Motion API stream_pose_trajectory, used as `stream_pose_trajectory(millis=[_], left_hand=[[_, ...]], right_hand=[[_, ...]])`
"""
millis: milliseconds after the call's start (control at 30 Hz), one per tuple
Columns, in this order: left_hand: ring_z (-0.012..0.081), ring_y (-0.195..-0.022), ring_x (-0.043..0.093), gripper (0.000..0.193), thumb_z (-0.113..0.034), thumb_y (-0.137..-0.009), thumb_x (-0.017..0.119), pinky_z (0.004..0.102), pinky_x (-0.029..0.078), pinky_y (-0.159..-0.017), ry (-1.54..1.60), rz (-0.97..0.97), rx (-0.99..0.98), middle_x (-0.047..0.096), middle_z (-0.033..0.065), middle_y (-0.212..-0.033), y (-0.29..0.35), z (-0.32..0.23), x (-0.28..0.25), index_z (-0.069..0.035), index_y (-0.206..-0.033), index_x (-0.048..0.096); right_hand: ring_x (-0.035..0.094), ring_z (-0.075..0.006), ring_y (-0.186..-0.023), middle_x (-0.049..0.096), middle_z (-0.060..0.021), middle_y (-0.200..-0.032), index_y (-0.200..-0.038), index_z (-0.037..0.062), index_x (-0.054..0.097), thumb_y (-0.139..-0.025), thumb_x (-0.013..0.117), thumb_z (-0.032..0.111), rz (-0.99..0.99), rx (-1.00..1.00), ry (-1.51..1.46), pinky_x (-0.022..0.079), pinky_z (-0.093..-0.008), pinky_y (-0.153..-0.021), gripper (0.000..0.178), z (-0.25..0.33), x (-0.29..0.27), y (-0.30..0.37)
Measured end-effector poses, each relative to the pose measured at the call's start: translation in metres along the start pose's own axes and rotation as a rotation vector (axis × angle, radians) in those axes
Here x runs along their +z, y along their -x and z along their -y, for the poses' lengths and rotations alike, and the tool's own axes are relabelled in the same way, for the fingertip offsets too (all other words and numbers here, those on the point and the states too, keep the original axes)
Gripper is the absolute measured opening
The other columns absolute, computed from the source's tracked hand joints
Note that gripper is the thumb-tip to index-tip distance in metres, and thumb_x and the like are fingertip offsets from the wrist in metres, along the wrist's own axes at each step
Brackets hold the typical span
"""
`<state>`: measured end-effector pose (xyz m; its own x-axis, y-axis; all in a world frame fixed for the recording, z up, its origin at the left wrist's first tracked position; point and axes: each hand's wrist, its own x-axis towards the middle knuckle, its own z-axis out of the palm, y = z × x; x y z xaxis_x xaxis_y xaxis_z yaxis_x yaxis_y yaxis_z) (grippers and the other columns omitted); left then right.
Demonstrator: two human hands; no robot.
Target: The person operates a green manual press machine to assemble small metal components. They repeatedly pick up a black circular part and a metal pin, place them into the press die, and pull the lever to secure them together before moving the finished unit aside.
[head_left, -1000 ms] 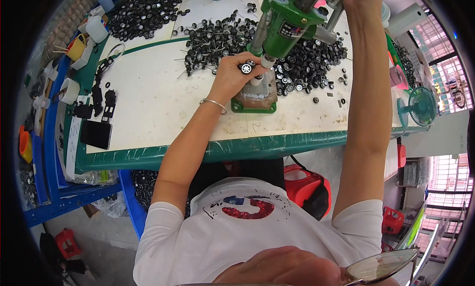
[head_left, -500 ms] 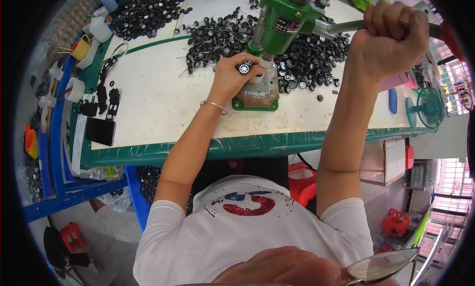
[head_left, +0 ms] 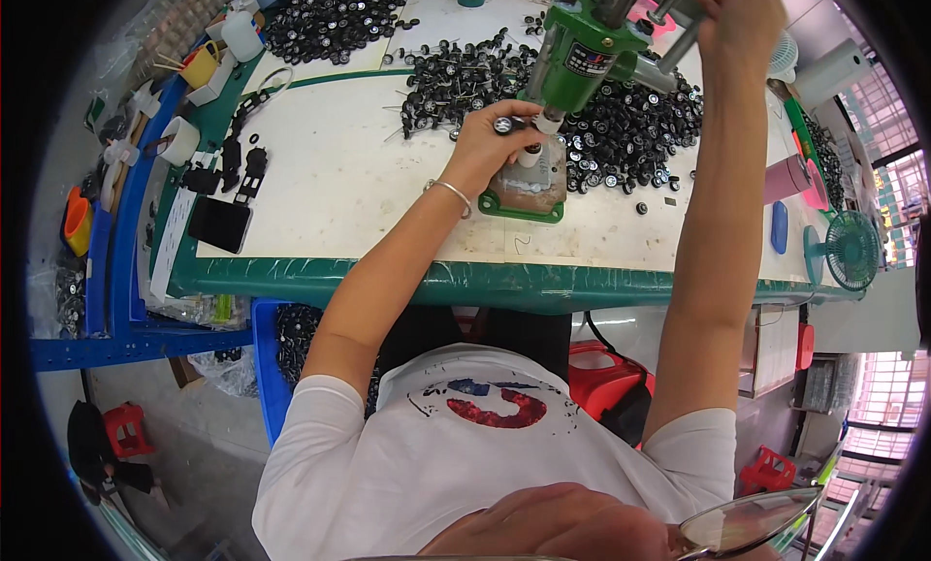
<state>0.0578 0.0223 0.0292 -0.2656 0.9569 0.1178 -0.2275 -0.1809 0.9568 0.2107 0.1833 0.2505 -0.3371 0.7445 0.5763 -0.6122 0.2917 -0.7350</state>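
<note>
From the head view, your left hand (head_left: 482,152) has its thumb and fingers pressed together, pinching a small wheel (head_left: 503,126) right under the press (head_left: 579,62). A dark piece shows at its fingertips, above the white post (head_left: 528,158); how it is seated you cannot tell here. Your right hand (head_left: 742,20), up and to the right of the left one, looks curled round the lever (head_left: 682,49), its grip partly cropped by the upper edge.

Your fingertips sit just beside the ram tip (head_left: 549,124), so a pull on the lever before they clear could nip them. A piece held askew could crack or skid off the post. Your bracelet (head_left: 450,196), on the left wrist, might catch on the base (head_left: 526,209) if you reach further in.

The wheel is round and black with a pale hub, probably plastic. The press is glossy green paint over metal, its lever smooth and grey. Right of your left hand lies a heap (head_left: 630,134) of similar wheels; beyond it, more wheels (head_left: 465,81) with thin, pin-like axles. The board (head_left: 339,173) left of it is pale, flat and smudged.
</note>
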Motion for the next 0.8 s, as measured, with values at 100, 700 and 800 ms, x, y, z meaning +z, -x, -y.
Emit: stream_pose_trajectory(millis=[100, 700, 800], left_hand=[[0.0089, -0.059, 0.055, 0.024, -0.004, -0.081, 0.068, 0.0204, 0.035, -0.047, 0.357, -0.086, -0.108, 0.064, 0.0055, -0.08, -0.003, 0.0, -0.017, -0.003, -0.103, 0.061], [0.031, -0.091, 0.062, 0.023, -0.012, -0.072, 0.069, 0.0402, 0.049, -0.078, -1.252, -0.051, 0.221, 0.065, 0.0093, -0.096, -0.005, 0.021, -0.098, -0.015, -0.094, 0.072], [0.0309, -0.087, 0.062, 0.022, -0.014, -0.072, 0.071, 0.0405, 0.049, -0.075, -1.31, -0.094, 0.19, 0.062, 0.0084, -0.093, 0.002, 0.009, -0.084, -0.011, -0.094, 0.07]], right_hand=[[0.026, -0.0027, -0.039, 0.035, 0.0094, -0.054, -0.071, 0.016, 0.048, -0.091, 0.058, 0.026, -0.132, -0.014, 0.229, 0.016, -0.02, -0.035, 0.025, -0.017, 0.011, -0.014], [0.053, -0.006, -0.056, 0.058, 0.0013, -0.072, -0.093, 0.0067, 0.065, -0.089, 0.062, 0.03, -0.255, 0.355, 0.747, 0.042, -0.0203, -0.048, 0.024, -0.05, -0.092, 0.141], [0.051, -0.0047, -0.059, 0.058, 0.0041, -0.074, -0.098, 0.0074, 0.064, -0.091, 0.062, 0.026, -0.029, 0.484, 0.966, 0.041, -0.0193, -0.052, 0.02, -0.071, -0.112, 0.181]])
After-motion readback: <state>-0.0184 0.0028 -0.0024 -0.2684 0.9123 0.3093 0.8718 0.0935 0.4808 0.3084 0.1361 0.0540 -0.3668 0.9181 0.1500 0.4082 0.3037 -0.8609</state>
